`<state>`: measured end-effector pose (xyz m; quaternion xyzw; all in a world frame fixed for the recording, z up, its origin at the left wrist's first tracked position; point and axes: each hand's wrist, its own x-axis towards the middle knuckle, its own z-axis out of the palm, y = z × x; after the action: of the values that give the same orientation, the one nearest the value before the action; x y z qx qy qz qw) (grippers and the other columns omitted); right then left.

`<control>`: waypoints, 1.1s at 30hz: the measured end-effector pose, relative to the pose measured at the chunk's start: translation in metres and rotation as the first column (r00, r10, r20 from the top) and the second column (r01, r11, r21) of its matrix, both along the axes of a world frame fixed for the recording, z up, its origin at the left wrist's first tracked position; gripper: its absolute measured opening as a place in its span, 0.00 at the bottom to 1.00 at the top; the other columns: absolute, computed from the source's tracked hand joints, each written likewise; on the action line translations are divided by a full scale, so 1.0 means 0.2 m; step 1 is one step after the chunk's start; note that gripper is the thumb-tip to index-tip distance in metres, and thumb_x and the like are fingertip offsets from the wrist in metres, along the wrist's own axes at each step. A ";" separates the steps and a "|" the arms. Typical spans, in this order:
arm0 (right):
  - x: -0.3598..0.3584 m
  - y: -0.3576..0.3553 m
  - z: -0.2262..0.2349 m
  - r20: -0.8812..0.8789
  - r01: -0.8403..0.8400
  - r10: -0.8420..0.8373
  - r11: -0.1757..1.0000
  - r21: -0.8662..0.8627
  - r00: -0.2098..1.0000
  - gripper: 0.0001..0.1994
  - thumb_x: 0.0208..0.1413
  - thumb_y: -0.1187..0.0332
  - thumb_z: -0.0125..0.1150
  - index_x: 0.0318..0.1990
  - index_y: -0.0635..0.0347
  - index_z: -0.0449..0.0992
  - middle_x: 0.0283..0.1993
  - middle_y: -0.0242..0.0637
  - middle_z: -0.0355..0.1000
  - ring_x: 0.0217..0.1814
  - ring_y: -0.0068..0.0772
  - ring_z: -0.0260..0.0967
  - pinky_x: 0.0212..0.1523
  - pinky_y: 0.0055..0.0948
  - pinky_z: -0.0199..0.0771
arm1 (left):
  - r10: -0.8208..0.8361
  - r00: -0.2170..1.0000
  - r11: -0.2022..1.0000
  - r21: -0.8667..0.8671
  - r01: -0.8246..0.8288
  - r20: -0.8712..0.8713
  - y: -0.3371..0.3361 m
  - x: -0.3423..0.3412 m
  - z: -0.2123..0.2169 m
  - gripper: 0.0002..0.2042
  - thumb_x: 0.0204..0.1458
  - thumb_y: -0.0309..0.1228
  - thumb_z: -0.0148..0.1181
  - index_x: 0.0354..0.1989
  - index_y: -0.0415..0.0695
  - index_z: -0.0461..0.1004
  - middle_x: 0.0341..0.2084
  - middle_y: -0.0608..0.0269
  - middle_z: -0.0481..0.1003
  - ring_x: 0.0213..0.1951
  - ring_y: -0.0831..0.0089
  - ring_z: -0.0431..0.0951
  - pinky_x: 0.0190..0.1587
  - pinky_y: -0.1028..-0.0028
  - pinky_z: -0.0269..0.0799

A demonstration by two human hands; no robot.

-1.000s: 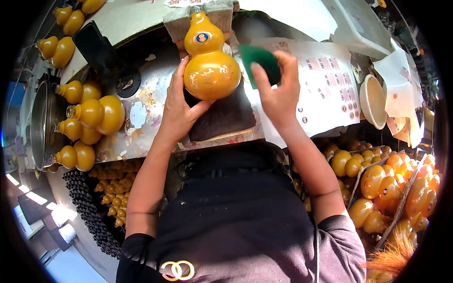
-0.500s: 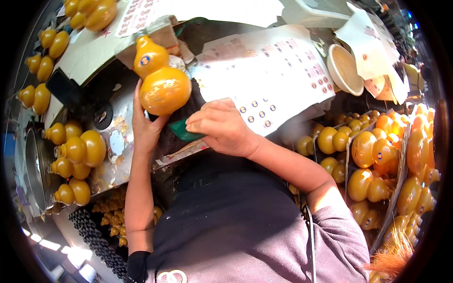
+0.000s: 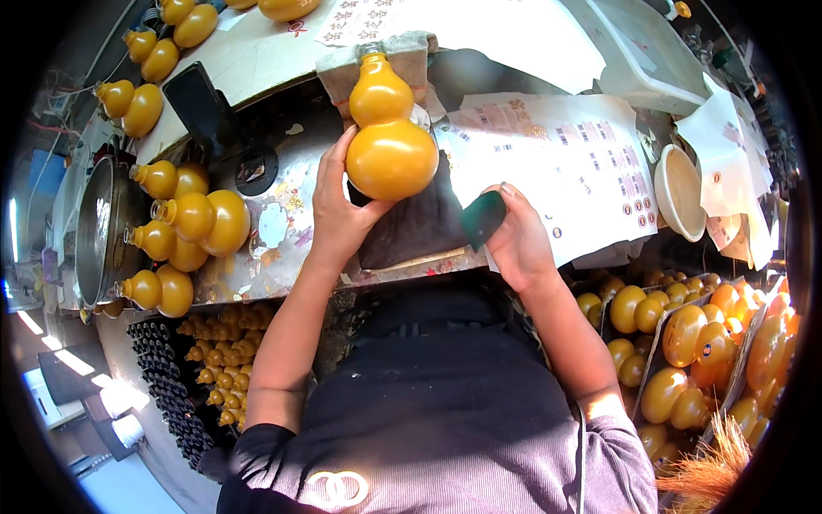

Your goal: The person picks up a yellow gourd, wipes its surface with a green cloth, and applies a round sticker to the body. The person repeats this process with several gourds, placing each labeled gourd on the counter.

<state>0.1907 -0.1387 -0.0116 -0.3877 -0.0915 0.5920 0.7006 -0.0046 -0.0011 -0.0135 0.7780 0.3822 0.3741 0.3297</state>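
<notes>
A glossy yellow gourd-shaped bottle point(image 3: 392, 160) lies with its clear neck pointing away from me, the neck end at a cloth-covered rest point(image 3: 338, 75). My left hand point(image 3: 336, 210) is closed round the bottle's wide end from the left and beneath. The side facing up looks plain. In my right hand point(image 3: 524, 244) a thin dark-green flat scraper point(image 3: 484, 218) is pinched between thumb and fingers, apart from the bottle. Below the bottle, a dark cloth point(image 3: 415, 231) covers the near edge of the worktable. White decal sheets point(image 3: 591, 231) lie just right of the scraper.
Several yellow gourd bottles point(image 3: 205, 221) stand at the left beside a metal pan point(image 3: 101, 231). A phone point(image 3: 201, 107) leans behind them. At the right are a white bowl point(image 3: 682, 193), a clear plastic bin point(image 3: 638, 51), and divided boxes of gourds point(image 3: 685, 343) below the table.
My right hand with the scraper has moved away from the bottle to the right. The bottle has turned, so its round blue mark no longer shows. The whole view has shifted.
</notes>
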 end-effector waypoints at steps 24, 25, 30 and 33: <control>0.57 -0.71 -0.11 0.858 0.398 0.323 0.904 -0.156 -0.398 0.20 0.49 0.70 0.56 0.53 0.54 0.74 0.59 0.31 0.69 0.40 0.39 0.76 0.40 0.34 0.78 | 0.005 1.000 0.991 0.134 -0.004 -0.007 -0.07 0.05 -0.05 0.44 0.39 0.27 0.74 0.66 0.44 0.55 0.60 0.54 0.60 0.62 0.58 0.60 0.65 0.64 0.52; 0.56 -0.72 -0.11 0.872 0.402 0.305 0.905 -0.141 -0.382 0.22 0.47 0.71 0.56 0.54 0.53 0.74 0.60 0.31 0.68 0.40 0.39 0.76 0.39 0.34 0.78 | -0.003 1.000 0.988 0.156 0.005 -0.015 -0.05 0.04 -0.03 0.44 0.39 0.27 0.74 0.66 0.44 0.55 0.60 0.54 0.61 0.62 0.58 0.60 0.65 0.64 0.52; 0.51 -0.64 -0.13 0.840 0.454 0.408 0.862 -0.225 -0.358 0.31 0.42 0.75 0.52 0.61 0.50 0.67 0.65 0.32 0.63 0.38 0.43 0.75 0.38 0.35 0.77 | 0.001 1.000 0.987 0.162 0.003 -0.029 -0.05 0.04 -0.04 0.43 0.40 0.28 0.73 0.66 0.44 0.56 0.60 0.55 0.61 0.61 0.59 0.61 0.65 0.65 0.53; 0.50 -0.72 -0.19 0.886 0.371 0.286 0.918 -0.143 -0.366 0.31 0.42 0.77 0.54 0.60 0.51 0.67 0.63 0.34 0.65 0.36 0.41 0.75 0.37 0.34 0.77 | 0.013 1.000 0.989 0.146 -0.010 -0.023 -0.06 0.04 -0.03 0.42 0.41 0.27 0.73 0.66 0.44 0.55 0.60 0.55 0.61 0.62 0.60 0.61 0.65 0.65 0.53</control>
<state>0.2902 -0.2833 -0.0492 -0.8359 -0.4932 -0.0182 0.2402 0.0043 -0.0122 -0.0190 0.8021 0.3621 0.3938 0.2653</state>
